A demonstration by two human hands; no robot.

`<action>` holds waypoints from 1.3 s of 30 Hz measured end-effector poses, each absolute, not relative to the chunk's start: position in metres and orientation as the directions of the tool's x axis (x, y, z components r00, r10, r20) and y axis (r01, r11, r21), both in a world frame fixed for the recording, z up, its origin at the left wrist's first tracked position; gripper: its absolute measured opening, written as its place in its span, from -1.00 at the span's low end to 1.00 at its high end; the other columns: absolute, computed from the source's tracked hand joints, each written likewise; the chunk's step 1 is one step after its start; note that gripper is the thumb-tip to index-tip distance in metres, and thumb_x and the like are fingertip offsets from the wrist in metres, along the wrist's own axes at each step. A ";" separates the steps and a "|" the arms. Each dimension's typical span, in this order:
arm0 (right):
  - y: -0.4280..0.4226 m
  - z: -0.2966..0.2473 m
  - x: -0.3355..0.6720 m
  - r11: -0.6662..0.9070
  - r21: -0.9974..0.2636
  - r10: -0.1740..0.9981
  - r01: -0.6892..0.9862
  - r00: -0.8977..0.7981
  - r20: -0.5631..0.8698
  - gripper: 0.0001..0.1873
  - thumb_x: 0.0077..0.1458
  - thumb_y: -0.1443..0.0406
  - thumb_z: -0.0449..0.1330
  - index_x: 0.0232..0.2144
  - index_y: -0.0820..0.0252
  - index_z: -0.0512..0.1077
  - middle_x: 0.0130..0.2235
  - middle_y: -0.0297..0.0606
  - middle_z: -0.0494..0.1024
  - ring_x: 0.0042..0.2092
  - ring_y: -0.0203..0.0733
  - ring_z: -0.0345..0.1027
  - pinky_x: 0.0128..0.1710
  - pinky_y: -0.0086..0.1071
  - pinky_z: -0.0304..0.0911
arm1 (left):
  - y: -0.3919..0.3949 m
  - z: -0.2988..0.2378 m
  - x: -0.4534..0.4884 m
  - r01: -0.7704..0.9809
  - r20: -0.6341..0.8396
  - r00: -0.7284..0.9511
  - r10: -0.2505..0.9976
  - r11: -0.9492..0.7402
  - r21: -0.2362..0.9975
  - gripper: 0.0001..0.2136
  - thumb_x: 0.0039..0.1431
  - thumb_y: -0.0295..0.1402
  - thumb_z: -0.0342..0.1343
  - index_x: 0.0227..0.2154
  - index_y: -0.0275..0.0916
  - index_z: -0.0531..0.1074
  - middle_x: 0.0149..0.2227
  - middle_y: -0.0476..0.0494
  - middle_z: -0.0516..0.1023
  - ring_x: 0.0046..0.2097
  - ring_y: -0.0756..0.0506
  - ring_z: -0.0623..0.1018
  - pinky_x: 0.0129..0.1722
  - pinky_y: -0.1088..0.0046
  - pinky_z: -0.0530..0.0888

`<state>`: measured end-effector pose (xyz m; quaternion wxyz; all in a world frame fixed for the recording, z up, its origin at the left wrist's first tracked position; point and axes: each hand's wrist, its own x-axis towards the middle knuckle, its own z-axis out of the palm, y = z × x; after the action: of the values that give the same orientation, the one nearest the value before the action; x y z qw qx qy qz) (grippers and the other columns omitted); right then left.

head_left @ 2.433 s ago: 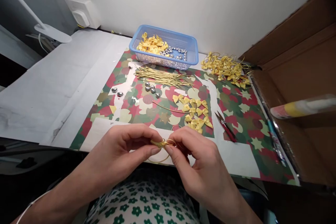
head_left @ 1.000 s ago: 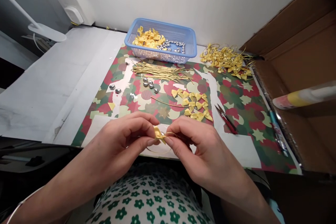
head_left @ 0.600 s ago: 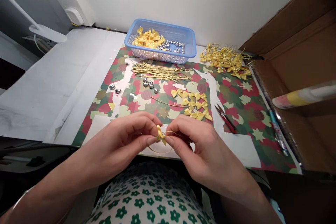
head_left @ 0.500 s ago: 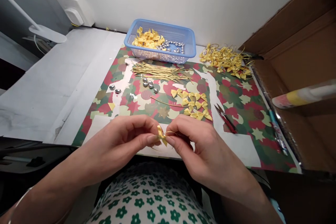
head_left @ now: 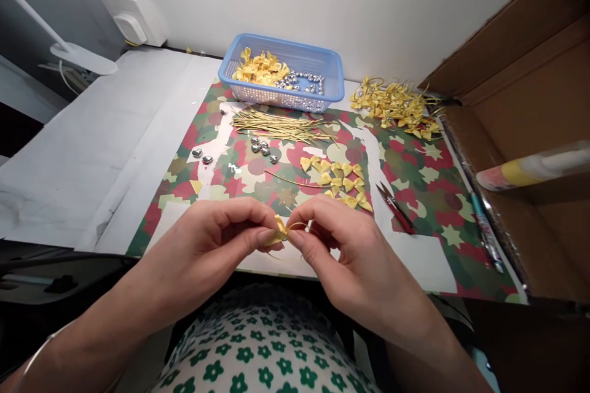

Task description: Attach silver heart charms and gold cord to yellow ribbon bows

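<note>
Between my fingertips, over the front edge of the table, is a small yellow ribbon bow [head_left: 279, 229]. My left hand [head_left: 225, 236] is closed in a pinch on the bow's loop. My right hand [head_left: 338, 249] pinches a thin gold cord [head_left: 297, 225] at the bow's middle; a bit of the cord curves over the right fingers, and a loose end hangs below. The fingers hide part of the bow. Just beyond my right hand lie several finished-looking yellow bows [head_left: 349, 184] in rows. Silver jingle bells [head_left: 264, 147] sit farther off in small groups.
A blue plastic basket [head_left: 338, 77] holds yellow bows and a bead string. In front of it lies a bundle of gold cords [head_left: 281, 126]. Thread snips [head_left: 397, 209] rest at right, near a pen [head_left: 487, 233] and a cardboard box [head_left: 530, 98]. A bow pile [head_left: 396, 107] stands behind.
The bow has turned between my fingers, and its pointed tail no longer shows below. My right fingertips have come closer to the left ones, and the cord arches higher.
</note>
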<state>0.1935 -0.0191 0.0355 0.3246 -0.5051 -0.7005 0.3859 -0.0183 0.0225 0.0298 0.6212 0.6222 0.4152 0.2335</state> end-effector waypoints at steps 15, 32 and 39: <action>-0.018 0.031 0.186 0.211 -0.862 0.961 0.461 -0.261 0.096 -0.82 0.34 0.48 0.15 -0.30 0.17 0.44 -0.30 -0.38 0.53 -0.38 -0.35 0.28 -0.32 -0.41 0.20 | 0.021 0.029 -0.017 0.160 -0.258 0.501 0.826 0.205 0.966 -0.83 0.41 -0.36 0.22 -0.32 -0.17 0.66 -0.35 0.01 0.69 -0.25 -0.03 0.67 -0.17 0.57 0.63; -0.015 0.034 0.187 0.270 -0.812 0.951 0.518 -0.277 0.139 -0.83 0.35 0.47 0.15 -0.31 0.18 0.42 -0.30 -0.34 0.53 -0.35 -0.32 0.33 -0.33 -0.41 0.22 | 0.022 0.027 -0.014 0.169 -0.228 0.481 0.847 0.166 0.971 -0.86 0.36 -0.35 0.27 -0.31 -0.18 0.70 -0.34 -0.03 0.75 -0.26 -0.05 0.71 -0.20 0.57 0.65; -0.015 0.035 0.185 0.284 -0.798 0.948 0.531 -0.278 0.152 -0.82 0.34 0.48 0.14 -0.32 0.17 0.41 -0.33 -0.35 0.51 -0.36 -0.32 0.32 -0.34 -0.41 0.21 | 0.019 0.026 -0.016 0.178 -0.226 0.458 0.860 0.160 0.971 -0.94 0.25 -0.37 0.36 -0.26 -0.14 0.73 -0.30 -0.01 0.78 -0.28 -0.06 0.72 -0.24 0.56 0.66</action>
<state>0.1854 -0.0151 0.0348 0.3252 -0.5052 -0.7322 0.3209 -0.0158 0.0186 0.0259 0.6202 0.5868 0.4422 0.2748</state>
